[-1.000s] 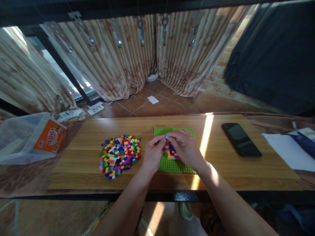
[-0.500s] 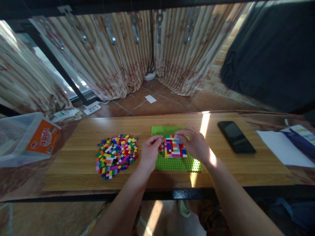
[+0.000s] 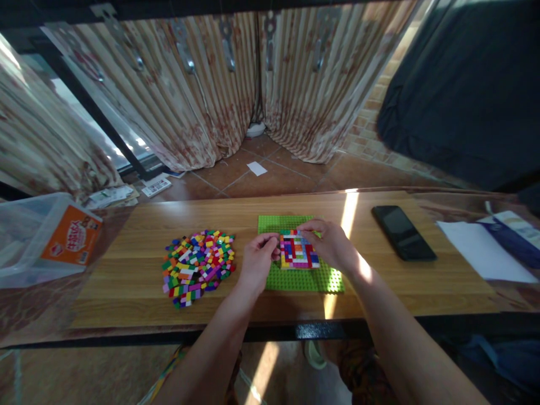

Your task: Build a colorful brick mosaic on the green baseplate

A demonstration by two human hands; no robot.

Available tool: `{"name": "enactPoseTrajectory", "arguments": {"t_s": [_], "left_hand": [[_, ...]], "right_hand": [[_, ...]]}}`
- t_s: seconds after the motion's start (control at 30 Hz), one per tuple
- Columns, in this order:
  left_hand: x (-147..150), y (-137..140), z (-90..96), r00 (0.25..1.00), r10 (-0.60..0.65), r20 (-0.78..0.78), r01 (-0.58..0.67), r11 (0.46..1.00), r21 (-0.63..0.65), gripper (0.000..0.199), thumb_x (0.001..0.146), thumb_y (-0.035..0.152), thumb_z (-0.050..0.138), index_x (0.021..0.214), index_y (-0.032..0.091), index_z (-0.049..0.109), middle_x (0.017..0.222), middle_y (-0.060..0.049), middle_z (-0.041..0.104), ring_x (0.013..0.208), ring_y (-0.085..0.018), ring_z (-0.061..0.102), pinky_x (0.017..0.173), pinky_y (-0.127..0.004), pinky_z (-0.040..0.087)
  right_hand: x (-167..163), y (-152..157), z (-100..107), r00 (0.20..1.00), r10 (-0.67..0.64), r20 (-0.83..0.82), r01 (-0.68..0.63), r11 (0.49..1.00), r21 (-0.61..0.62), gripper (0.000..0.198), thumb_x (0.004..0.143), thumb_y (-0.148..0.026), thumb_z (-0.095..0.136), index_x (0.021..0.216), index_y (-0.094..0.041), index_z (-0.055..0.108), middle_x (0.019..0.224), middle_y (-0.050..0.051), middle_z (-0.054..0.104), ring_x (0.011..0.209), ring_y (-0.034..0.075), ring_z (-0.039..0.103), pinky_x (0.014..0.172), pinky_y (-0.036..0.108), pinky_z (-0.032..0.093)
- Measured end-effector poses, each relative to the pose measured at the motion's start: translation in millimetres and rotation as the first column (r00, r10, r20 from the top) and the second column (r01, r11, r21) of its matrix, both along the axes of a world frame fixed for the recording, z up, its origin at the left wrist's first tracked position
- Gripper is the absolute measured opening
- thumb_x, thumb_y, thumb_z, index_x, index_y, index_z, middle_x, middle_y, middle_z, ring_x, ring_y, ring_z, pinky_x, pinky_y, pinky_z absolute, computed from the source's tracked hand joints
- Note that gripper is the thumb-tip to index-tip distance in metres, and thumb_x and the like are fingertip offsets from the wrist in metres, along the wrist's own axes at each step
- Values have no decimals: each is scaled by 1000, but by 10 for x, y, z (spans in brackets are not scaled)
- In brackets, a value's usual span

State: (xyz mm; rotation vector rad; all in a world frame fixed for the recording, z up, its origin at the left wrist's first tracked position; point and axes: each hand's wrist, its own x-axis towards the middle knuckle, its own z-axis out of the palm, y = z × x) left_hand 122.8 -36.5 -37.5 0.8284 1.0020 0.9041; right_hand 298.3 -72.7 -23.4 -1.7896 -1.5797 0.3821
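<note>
A low block of multicoloured toy bricks [image 3: 298, 253] sits on the green studded baseplate [image 3: 280, 281]. My left hand [image 3: 258, 256] is beside the block's left edge. Its fingers are curled towards the thumb, and I cannot make out whether anything small is between them. Over the block's far right corner, my right hand [image 3: 329, 242] has its thumb and forefinger closed at the top row, on what looks like a small pale blue brick. The right palm and fingers hide part of the block's right side.
A heap of loose toy bricks [image 3: 198, 267] lies left of the baseplate on the wooden table [image 3: 126, 270]. A black phone [image 3: 403, 233] rests on the right. Beyond the table are a clear plastic bin [image 3: 34, 242] at left and white paper [image 3: 481, 253] at right.
The view has shifted slightly. My right fingers have moved a little left along the block's far edge. My left hand stays about where it was.
</note>
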Motion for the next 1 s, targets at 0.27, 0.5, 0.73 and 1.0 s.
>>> {"name": "enactPoseTrajectory", "arguments": {"t_s": [0.27, 0.5, 0.73, 1.0], "left_hand": [[11, -10, -29, 1000, -2, -25, 2, 1000, 3, 19, 70, 26, 75, 83, 13, 72, 63, 1, 63, 55, -7, 53, 56, -19, 45], [19, -6, -35, 999, 5, -35, -5, 1000, -7, 17, 70, 24, 74, 83, 13, 71, 64, 1, 63, 55, -6, 52, 56, -19, 45], [2, 19, 15, 994, 70, 89, -69, 998, -11, 15, 73, 20, 67, 85, 13, 70, 72, -2, 68, 62, -9, 60, 64, -22, 49], [-52, 70, 123, 967, 97, 234, -93, 995, -31, 25, 75, 7, 58, 95, 12, 70, 90, -7, 75, 83, -14, 72, 90, -32, 55]], "right_hand": [[-32, 20, 40, 997, 1, 76, 1, 1000, -23, 24, 88, -17, 57, 84, -23, 79, 88, 6, 75, 83, 21, 70, 80, 36, 54], [-46, 32, 25, 992, -1, 123, 4, 1000, -21, 25, 89, -17, 54, 84, -22, 79, 90, 8, 74, 84, 22, 68, 81, 39, 53], [-33, 4, -19, 990, 34, 133, -38, 999, 24, 26, 91, -19, 53, 87, -23, 79, 89, 7, 74, 86, 22, 68, 82, 39, 53], [-115, -112, 53, 1000, -24, -9, 25, 965, 262, 24, 95, -25, 53, 103, -23, 76, 99, 7, 74, 93, 21, 69, 86, 39, 55]]}}
